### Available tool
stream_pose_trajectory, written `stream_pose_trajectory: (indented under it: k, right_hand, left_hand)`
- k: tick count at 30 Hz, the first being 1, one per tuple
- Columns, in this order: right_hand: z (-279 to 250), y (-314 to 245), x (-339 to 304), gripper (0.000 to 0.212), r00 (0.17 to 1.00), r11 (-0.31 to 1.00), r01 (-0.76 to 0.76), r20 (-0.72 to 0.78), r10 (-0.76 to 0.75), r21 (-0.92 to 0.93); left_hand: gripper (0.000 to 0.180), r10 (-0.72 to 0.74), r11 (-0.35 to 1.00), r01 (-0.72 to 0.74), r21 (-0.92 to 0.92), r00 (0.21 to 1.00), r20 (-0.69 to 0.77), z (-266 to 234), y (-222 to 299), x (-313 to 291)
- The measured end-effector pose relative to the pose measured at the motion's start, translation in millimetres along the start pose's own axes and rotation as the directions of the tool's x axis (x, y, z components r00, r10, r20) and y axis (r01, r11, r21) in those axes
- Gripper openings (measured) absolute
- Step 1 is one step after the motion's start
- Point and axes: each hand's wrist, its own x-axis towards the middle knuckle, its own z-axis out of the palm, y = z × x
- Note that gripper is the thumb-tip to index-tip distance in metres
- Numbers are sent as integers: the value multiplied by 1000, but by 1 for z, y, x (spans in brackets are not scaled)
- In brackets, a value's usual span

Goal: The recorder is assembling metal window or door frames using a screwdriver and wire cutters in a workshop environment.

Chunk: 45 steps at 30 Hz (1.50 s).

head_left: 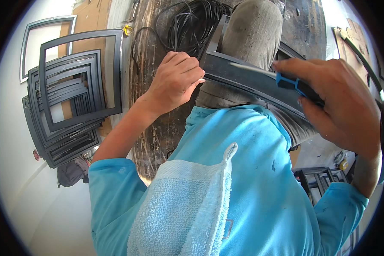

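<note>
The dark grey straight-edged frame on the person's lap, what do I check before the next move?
1. Dark grey straight-edged frame: ok, lies across the grey-trousered thigh.
2. Blue-and-black-handled tool with a thin pale shaft, gripped by the bare right hand: ok.
3. Bare left hand apart from the shaft: ok.
4. Left hand's hold on the frame: cannot tell, contact is hidden.
5. Coiled black cord apart from the tool: ok.

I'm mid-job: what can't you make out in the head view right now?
Head view, all four:
Under the left hand: hidden by its own curled fingers.
Tool handle: partly covered by the right hand.
Blade: tip blurred.
Stacked frames: front ones overlap those behind.
</note>
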Motion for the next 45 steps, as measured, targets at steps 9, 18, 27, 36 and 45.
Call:
stream_pose_trajectory:
  k: [9,18,27,36,45]
  right_hand:
    - [2,-6,7,50,995,996,-18,102,9,88]
    - [26,-13,15,46,988,983,132,-93,-120,132]
    - [21,-30,30,43,994,991,93,52,-98,94]
    - [-5,-67,42,46,989,990,81,-133,-65,115]
    - [14,-55,38,46,998,1000,-1,63,2,-19]
  left_hand:
    - [24,14,1000,-14,-4,1000,-26,14,11,8]
    - [25,-135,990,136,-23,991,16,-11,-10,-1]
    - [27,-131,985,140,-104,987,94,-18,-15,-7]
    - [27,-105,990,107,-96,994,24,-9,-17,-4]
    - [26,-90,991,88,-97,996,-7,-8,-21,-8]
